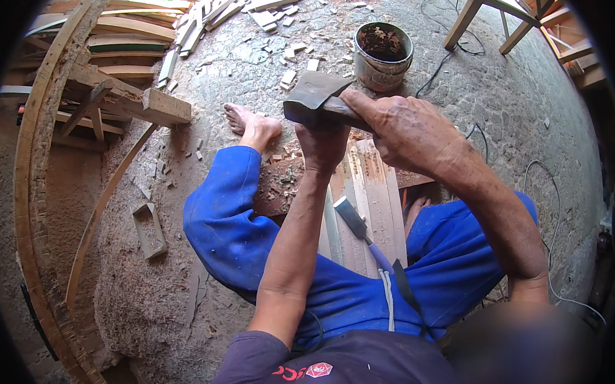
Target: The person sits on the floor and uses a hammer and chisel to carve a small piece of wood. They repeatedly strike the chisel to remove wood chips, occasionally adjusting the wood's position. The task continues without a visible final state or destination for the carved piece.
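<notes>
Hatchet (315, 96) up near chest height, right hand (406, 131) wrapped tight round handle just behind head. Left hand (323, 146) fisted below blade, gripping something upright — what exactly, cannot tell, hidden by fingers. Planks (372, 195) lie across lap between blue trouser legs; chisel (353, 218) rests on them. Bare foot (252, 124) out front among chips. Bucket (383, 56) beyond. Risk, as I read it: blade sits right above left knuckles — short chop drifting off line hits fingers; glancing blow heads for foot.
</notes>
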A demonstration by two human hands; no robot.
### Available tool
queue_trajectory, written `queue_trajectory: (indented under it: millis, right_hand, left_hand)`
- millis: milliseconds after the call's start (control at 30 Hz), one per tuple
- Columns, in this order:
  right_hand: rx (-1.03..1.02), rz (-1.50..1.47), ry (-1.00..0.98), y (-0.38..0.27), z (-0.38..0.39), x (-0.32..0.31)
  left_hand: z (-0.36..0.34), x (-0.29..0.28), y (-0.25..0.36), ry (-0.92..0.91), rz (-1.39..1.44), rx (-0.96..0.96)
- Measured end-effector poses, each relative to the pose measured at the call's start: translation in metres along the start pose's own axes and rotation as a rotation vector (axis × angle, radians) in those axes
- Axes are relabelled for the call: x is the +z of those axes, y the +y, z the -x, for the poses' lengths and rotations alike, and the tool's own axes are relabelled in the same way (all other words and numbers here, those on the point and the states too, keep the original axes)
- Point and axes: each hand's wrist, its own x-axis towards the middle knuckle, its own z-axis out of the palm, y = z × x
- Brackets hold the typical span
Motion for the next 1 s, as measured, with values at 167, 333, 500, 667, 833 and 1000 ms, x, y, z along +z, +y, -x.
queue_trajectory:
  millis: [167,333,500,667,833,1000]
  right_hand:
    - [-0.136,-0.127,0.182,-0.006,0.015,-0.017]
    - [-0.191,-0.231,0.544,-0.040,0.002,-0.100]
    - [-0.233,-0.053,0.688,-0.022,-0.017,-0.056]
    - [-0.026,0.023,-0.062,-0.008,0.008,-0.007]
    - [-0.143,-0.103,0.166,-0.021,0.008,-0.039]
    - [-0.303,-0.167,0.868,-0.032,-0.022,-0.092]
  left_hand:
    - [-0.017,0.004,-0.054,-0.047,0.263,-0.178]
    - [-0.035,-0.001,-0.034,0.006,-0.078,-0.216]
    - [-0.025,-0.002,-0.020,-0.093,-0.175,-0.132]
    - [0.014,0.003,-0.023,0.037,-0.206,0.147]
    - [-0.029,0.002,-0.065,-0.026,0.005,-0.188]
    - [-0.035,0.011,-0.041,-0.007,0.074,-0.278]
